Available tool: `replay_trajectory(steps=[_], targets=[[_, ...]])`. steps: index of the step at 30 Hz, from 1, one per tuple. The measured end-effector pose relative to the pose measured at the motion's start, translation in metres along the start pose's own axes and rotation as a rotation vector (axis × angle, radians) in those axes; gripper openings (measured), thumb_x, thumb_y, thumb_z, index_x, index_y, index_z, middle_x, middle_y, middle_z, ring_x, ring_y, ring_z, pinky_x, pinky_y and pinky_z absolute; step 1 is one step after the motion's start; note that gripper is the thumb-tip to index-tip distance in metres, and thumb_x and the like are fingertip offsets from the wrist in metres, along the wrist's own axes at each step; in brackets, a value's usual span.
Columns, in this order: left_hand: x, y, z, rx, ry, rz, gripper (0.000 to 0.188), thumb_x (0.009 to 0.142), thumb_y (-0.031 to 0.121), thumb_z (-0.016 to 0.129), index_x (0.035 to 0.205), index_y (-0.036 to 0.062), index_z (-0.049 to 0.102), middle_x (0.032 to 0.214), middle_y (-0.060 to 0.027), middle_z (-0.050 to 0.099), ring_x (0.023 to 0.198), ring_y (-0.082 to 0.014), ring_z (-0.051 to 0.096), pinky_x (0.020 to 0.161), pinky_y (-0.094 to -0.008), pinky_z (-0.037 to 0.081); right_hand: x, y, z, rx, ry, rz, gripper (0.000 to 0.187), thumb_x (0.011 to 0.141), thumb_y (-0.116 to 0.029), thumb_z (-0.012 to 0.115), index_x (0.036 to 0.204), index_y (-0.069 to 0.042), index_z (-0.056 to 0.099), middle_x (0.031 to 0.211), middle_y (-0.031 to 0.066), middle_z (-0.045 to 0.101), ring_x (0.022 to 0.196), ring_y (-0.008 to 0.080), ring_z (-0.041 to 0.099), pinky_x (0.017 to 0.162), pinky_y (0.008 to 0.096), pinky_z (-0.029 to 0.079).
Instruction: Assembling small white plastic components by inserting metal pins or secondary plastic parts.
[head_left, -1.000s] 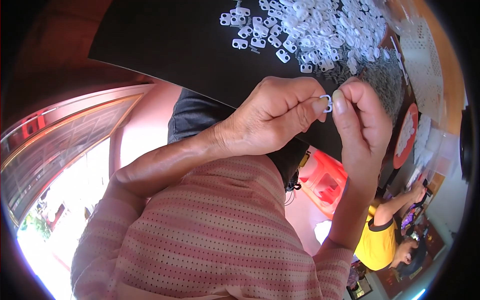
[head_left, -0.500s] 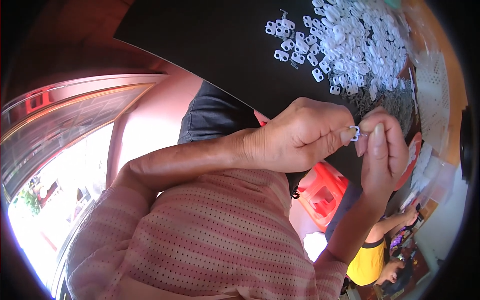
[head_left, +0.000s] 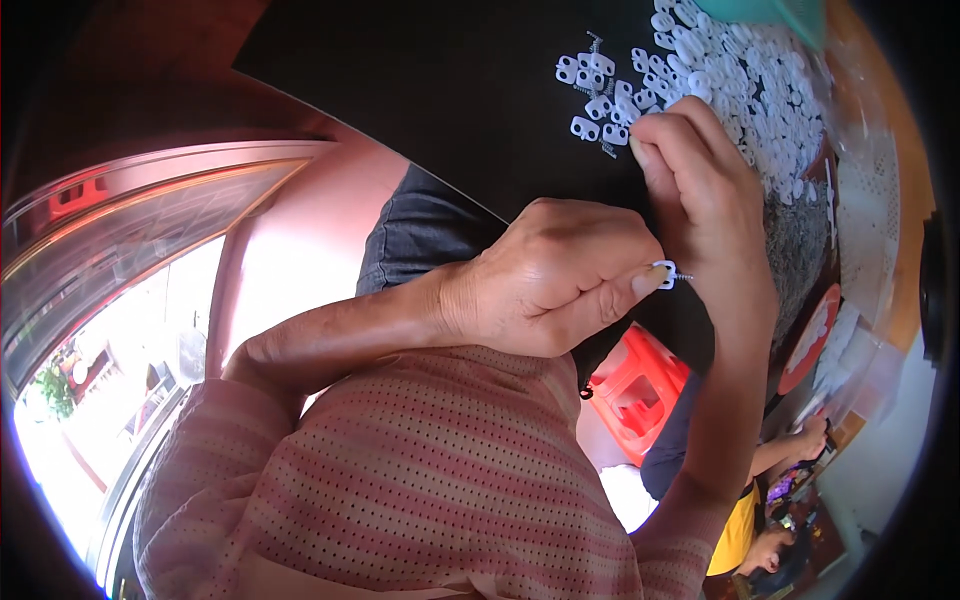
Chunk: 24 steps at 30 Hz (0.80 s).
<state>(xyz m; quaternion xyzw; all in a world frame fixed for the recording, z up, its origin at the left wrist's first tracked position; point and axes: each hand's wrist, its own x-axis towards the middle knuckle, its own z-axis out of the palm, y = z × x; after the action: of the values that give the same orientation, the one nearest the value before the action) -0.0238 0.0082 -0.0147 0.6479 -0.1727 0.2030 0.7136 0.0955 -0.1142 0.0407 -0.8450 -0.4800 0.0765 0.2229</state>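
My left hand [head_left: 565, 275] is closed, pinching a small white plastic piece [head_left: 669, 269] between thumb and finger. A thin metal spring [head_left: 686, 277] sticks out of that piece to the right. Beyond it, my right hand [head_left: 705, 185] reaches over the black tabletop [head_left: 450, 90] with its fingers curled together at the edge of the white pieces. Whatever its fingertips may hold is hidden. Beside them lies a small group of white pieces [head_left: 587, 128], some with springs attached. A large heap of white pieces [head_left: 745, 85] spreads farther to the right.
Loose grey springs [head_left: 798, 235] are heaped right of my right wrist. A green container [head_left: 775, 15] stands at the far edge, with clear plastic film [head_left: 850, 80] beside it. Below the table is a red stool [head_left: 640, 390]. Another person in yellow [head_left: 735, 535] sits at lower right.
My right hand has left the piece held in my left hand and moved away to the white pieces. My left hand has shifted slightly left, still pinching its piece. The green container shows more.
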Motion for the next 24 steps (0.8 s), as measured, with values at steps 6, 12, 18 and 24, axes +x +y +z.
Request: replay_trajectory(steps=[6, 12, 18, 24], targets=[[0.001, -0.004, -0.001, -0.002, 0.003, 0.014, 0.013, 0.093, 0.004, 0.057, 0.086, -0.0061, 0.06, 0.072, -0.0148, 0.054, 0.06, -0.0312, 0.054, 0.054, -0.0384, 0.043, 0.009, 0.004, -0.006, -0.18, 0.052, -0.021, 0.009, 0.088, 0.0, 0.06, 0.097, -0.002, 0.059, 0.088, 0.0119, 0.055, 0.076, 0.0308, 0.057, 0.068, 0.0355, 0.047], [-0.001, -0.004, -0.002, -0.004, -0.018, 0.022, 0.011, 0.092, 0.004, 0.059, 0.086, -0.0052, 0.061, 0.071, -0.0147, 0.055, 0.061, -0.0322, 0.055, 0.055, -0.0394, 0.044, 0.011, 0.003, 0.001, -0.078, 0.019, -0.067, 0.008, 0.088, 0.0, 0.06, 0.096, -0.002, 0.059, 0.087, 0.0115, 0.054, 0.074, 0.028, 0.056, 0.066, 0.0335, 0.047], [-0.002, -0.005, -0.002, 0.01, -0.017, 0.022, 0.01, 0.091, 0.003, 0.059, 0.086, -0.0053, 0.06, 0.071, -0.015, 0.055, 0.061, -0.0325, 0.055, 0.054, -0.04, 0.044, 0.017, 0.008, -0.006, -0.097, 0.044, -0.025, 0.01, 0.086, -0.004, 0.062, 0.095, -0.007, 0.06, 0.088, 0.0083, 0.057, 0.077, 0.0313, 0.06, 0.064, 0.0409, 0.049], [-0.001, -0.005, -0.002, 0.019, -0.022, 0.013, 0.011, 0.091, 0.004, 0.059, 0.085, -0.0052, 0.06, 0.071, -0.0148, 0.055, 0.061, -0.0322, 0.055, 0.055, -0.0402, 0.044, 0.025, 0.013, -0.009, -0.246, -0.003, -0.038, 0.018, 0.09, -0.001, 0.056, 0.107, -0.003, 0.062, 0.092, 0.0108, 0.055, 0.075, 0.0288, 0.058, 0.066, 0.0354, 0.047]])
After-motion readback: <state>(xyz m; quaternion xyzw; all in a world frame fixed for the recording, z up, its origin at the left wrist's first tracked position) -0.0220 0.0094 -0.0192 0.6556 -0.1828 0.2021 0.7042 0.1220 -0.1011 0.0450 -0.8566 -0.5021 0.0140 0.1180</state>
